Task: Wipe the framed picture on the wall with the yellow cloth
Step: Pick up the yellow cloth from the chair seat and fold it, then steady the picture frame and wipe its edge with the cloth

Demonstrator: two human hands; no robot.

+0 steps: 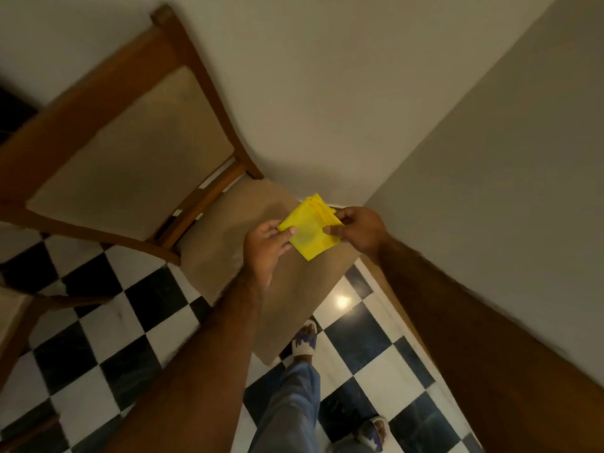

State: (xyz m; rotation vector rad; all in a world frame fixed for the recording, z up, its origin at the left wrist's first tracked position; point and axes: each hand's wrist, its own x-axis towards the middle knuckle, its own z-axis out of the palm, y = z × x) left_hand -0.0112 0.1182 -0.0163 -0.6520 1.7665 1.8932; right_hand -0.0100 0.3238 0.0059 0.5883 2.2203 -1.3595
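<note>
A folded yellow cloth [309, 228] is held between both hands above the seat of a wooden chair. My left hand [266, 248] pinches its left edge with thumb and fingers. My right hand [358, 232] grips its right edge. The cloth is folded into a small square, flat and slightly tilted. No framed picture shows in this view; only bare wall is visible.
The wooden chair [183, 76] with beige cushions stands against the pale wall [327, 93] in a corner, directly in front. Another wall [506, 174] runs along the right. Below is a black-and-white checkered floor [130, 338], with my legs and sandalled feet [304, 343].
</note>
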